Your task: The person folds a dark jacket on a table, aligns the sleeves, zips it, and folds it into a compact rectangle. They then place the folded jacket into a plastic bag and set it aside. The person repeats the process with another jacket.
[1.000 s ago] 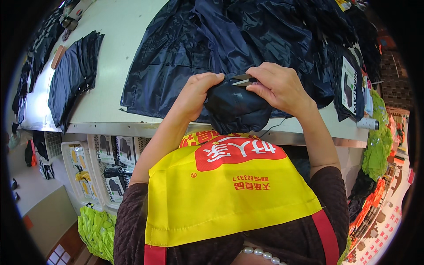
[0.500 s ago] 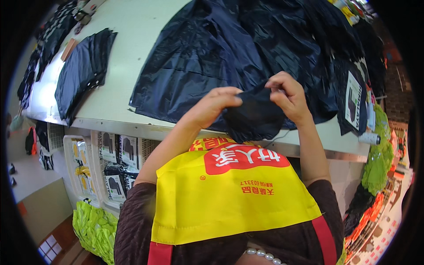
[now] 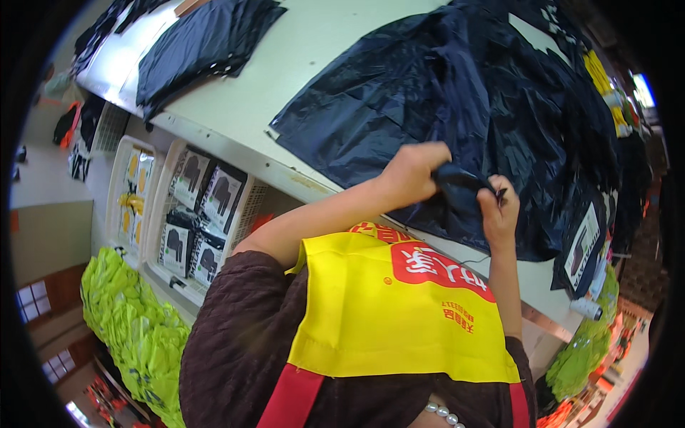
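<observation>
A dark navy, glossy jacket [image 3: 371,93] lies spread across the table. At its near edge, a piece of dark cloth [image 3: 458,187] is stretched between my two hands, bunched and rounded like a hood; whether it is joined to the jacket I cannot tell. My left hand [image 3: 415,171] is closed on its left side, back of the hand up, slightly blurred. My right hand [image 3: 499,208] pinches its right end between thumb and fingers, a small dark bit of it sticking up. A thin dark cord [image 3: 457,258] hangs below, near my yellow apron [image 3: 399,307].
A stack of folded dark garments [image 3: 203,50] lies on the table's far left. White baskets [image 3: 158,235] with packaged garments stand below the table edge. At the right are a labelled dark package [image 3: 579,250] and a thread spool [image 3: 586,308]. Lime-green bundles [image 3: 132,321] lie lower left.
The view has turned, so the table slants down to the right. My left hand has risen over the cloth and turned its back upward; the cloth now tilts down toward my right hand.
</observation>
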### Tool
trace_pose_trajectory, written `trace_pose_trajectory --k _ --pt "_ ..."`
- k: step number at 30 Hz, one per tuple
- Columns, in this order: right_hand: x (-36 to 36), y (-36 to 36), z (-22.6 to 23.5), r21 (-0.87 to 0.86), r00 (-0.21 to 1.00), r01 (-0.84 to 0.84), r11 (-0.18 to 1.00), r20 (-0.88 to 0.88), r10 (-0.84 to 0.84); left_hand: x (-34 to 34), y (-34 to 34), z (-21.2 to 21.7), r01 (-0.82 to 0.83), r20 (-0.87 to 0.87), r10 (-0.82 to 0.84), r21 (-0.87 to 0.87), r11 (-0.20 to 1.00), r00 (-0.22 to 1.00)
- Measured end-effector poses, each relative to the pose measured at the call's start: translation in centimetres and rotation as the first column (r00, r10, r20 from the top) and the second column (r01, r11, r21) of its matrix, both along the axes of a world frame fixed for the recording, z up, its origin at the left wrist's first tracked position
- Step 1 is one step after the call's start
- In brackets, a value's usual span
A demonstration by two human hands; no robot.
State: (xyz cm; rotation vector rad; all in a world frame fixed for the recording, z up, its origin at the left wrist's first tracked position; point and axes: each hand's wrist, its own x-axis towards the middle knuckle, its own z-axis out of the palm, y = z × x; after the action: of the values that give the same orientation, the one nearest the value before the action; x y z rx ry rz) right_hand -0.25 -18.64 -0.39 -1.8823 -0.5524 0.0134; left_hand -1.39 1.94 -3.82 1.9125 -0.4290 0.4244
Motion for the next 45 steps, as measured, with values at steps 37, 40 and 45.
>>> trace_pose_trajectory --k 37,40,45 --pt "-5.0 10.8 -3.1 -0.357 0.933 -0.313 0.880 -0.290 0.214 -6.5 23.9 -12.2 -0.832 -0.046 0.937 0.448 0.328 0.345" --pt "-4.5 17.0 -6.7 -0.253 0.972 -0.202 0.946 -0.171 0.162 -6.0 24.1 -11.9 -0.847 -0.291 0.864 0.227 0.480 0.411" --pt "-3.0 24.6 -10.8 0.082 0.943 -0.079 0.994 -0.318 0.101 -7.6 21.8 -8.3 -0.742 -0.585 0.457 -0.547 0.388 0.670"
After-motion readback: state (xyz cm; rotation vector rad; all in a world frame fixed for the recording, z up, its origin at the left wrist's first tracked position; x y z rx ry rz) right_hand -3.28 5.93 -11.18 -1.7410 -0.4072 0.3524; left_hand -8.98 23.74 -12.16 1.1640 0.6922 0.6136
